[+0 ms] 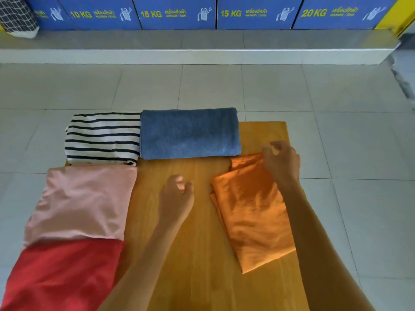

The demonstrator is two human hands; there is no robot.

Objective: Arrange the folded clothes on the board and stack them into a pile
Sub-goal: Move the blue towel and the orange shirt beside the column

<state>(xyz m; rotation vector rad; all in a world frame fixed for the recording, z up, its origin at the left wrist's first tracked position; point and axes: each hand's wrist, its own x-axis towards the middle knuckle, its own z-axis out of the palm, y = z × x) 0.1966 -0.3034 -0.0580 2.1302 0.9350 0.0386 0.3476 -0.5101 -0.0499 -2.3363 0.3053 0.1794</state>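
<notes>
Currently no pile is started: five folded clothes lie spread on the board [202,243], the orange cloth [249,212] touched at its far corner by the right hand [283,163], fingers loosely curled, left hand [176,198] empty, half-curled; a firm two-handed grip seems needed next.

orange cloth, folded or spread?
Folded: the orange cloth lies as a compact layered rectangle on the board, stacked edges visible at its left side.
</notes>
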